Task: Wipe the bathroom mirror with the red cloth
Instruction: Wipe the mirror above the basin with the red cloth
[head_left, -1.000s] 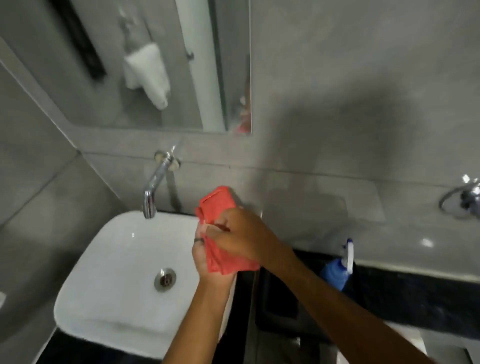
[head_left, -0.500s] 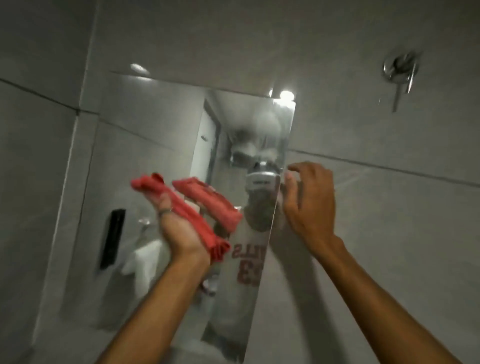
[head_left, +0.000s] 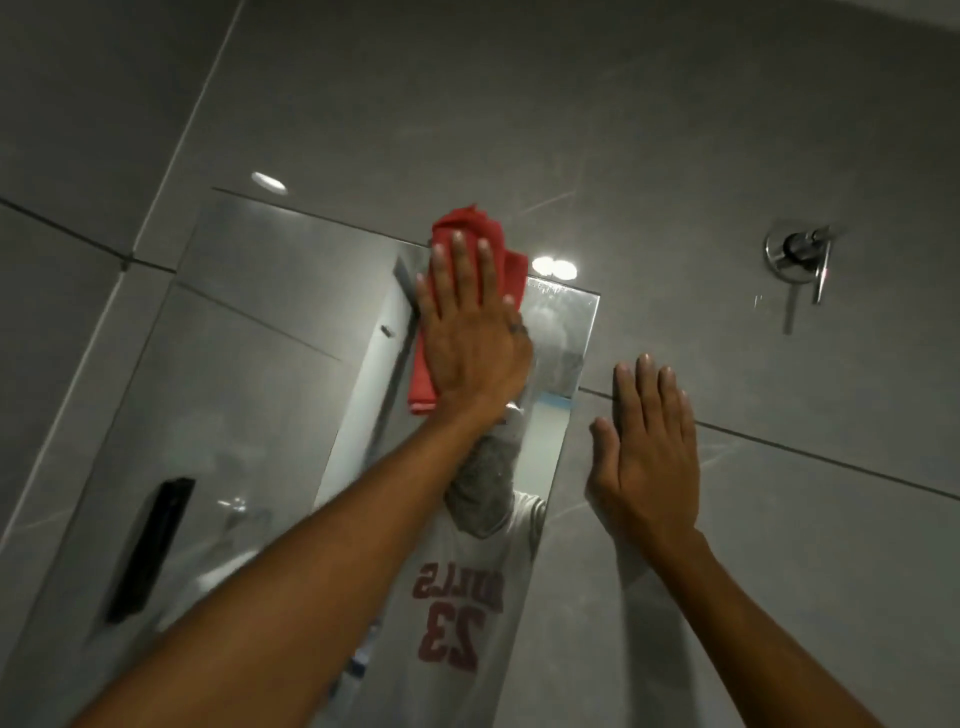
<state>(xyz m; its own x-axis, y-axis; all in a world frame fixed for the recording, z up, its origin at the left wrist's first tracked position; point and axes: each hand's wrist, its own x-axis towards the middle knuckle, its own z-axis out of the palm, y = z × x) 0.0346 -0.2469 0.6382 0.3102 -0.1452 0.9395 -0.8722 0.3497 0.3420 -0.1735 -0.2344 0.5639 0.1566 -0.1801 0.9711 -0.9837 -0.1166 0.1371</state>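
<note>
- left hand (head_left: 470, 332) lies flat, fingers straight, pressing the red cloth (head_left: 467, 223) on the mirror (head_left: 249, 364) at its top edge, near the right corner.
- the cloth's long axis runs up-down under the palm, and its upper end laps past the edge.
- i judge the remaining glass lies below and leftward.
- right hand (head_left: 647, 457), flat and empty, rests on the wall tile (head_left: 779, 519) just beside the mirror.

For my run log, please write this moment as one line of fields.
stage: wipe | left hand: pressing cloth flat at mirror top edge | right hand: open, at wall beside mirror
</note>
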